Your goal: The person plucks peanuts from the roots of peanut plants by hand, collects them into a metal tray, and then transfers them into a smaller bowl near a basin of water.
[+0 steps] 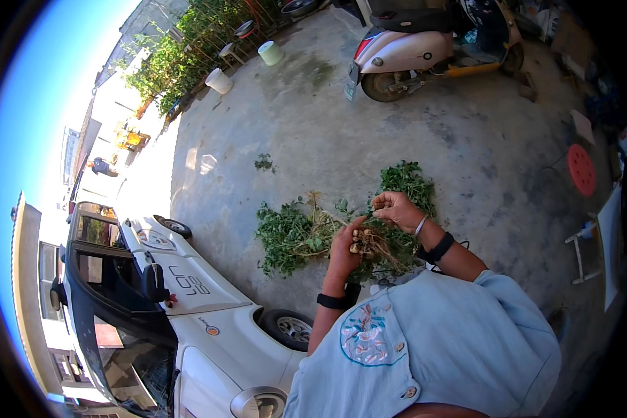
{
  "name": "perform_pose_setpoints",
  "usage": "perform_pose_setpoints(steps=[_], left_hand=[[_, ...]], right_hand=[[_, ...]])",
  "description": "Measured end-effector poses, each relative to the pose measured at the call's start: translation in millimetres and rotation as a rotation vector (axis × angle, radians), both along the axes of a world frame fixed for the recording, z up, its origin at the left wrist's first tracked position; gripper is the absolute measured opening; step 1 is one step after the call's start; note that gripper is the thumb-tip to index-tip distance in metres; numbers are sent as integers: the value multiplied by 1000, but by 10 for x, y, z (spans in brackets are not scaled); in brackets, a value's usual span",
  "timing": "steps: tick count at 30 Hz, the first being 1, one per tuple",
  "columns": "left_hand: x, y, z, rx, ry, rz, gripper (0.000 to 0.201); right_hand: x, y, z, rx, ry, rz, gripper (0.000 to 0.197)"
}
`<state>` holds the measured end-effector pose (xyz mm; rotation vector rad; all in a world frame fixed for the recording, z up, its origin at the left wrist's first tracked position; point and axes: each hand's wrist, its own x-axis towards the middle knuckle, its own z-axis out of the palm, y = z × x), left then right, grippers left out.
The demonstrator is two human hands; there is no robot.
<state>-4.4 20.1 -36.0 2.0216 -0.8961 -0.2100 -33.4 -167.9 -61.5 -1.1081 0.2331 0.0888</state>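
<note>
My left hand [343, 252] is closed around the stems of an uprooted peanut plant. Its brown roots and pale pods [359, 244] hang out beside my fingers, toward my right hand. Just above and to the right, my right hand [396, 210] has its fingertips pinched together; whatever is between them is too small to make out. Leafy green plants [285, 237] lie heaped on the ground left of my hands, with bare stems and roots turned inward. More leaves [409, 180] spread behind my right hand.
A white car [202, 285] stands close on my left. Across the concrete floor [292, 125] are a scooter [404, 56], a white bucket [219, 81] and a pale green bucket [270, 53]. A red round stool top [581, 170] is at the right. One small sprig [264, 163] lies apart.
</note>
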Motion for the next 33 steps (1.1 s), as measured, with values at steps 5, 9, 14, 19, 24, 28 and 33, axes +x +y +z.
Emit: perform_pose_setpoints(steps=[5,9,14,19,24,28,33], left_hand=[[-64,-151,181,-96,-115,-152,46],[-69,-120,52,-212,80,-162,47],[-73,-133,105,-270,113,-160,47],[14,-2,34,-297,193,-131,44],[27,3,-3,-306,60,-5,40],[60,-17,-82,-434,157,114,32],[196,175,-314,-287,290,114,27]], right_hand=[[-13,37,-78,-157,-122,-17,25],[-20,54,-12,-496,-292,26,30],[-104,81,177,-603,-309,38,27],[-107,125,166,-77,-208,67,20],[-72,86,213,572,-81,141,12],[-107,-23,211,589,-47,42,3],[-199,-78,313,409,-125,15,2]])
